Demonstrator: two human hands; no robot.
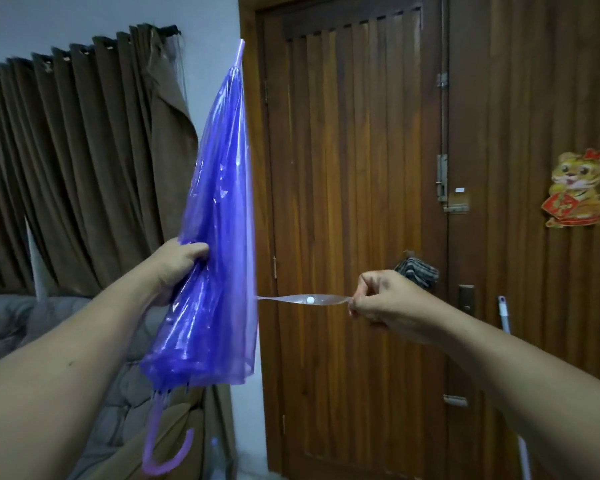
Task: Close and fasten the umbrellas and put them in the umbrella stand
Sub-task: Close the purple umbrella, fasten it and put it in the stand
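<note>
A translucent purple umbrella (pixel 219 216) is held up in the air in front of a wooden door (pixel 354 202), folded shut with its pointed tip upward and its curved purple handle (pixel 163 448) hanging at the bottom. The left hand (pixel 177 268) grips the gathered canopy about midway along its left side, fingers curled into the plastic. The right hand (pixel 385 306) is well apart from it, out to the right, pinching the end of the clear fastening strap (pixel 302 299), which stretches taut and level from the canopy's right edge to the fingertips; a white snap button (pixel 310 300) sits on the strap. The strap is not wrapped round the canopy. Brown curtains (pixel 77 161) hang behind on the left, and a tiger sticker (pixel 577 188) is on the wooden panel to the right.
</note>
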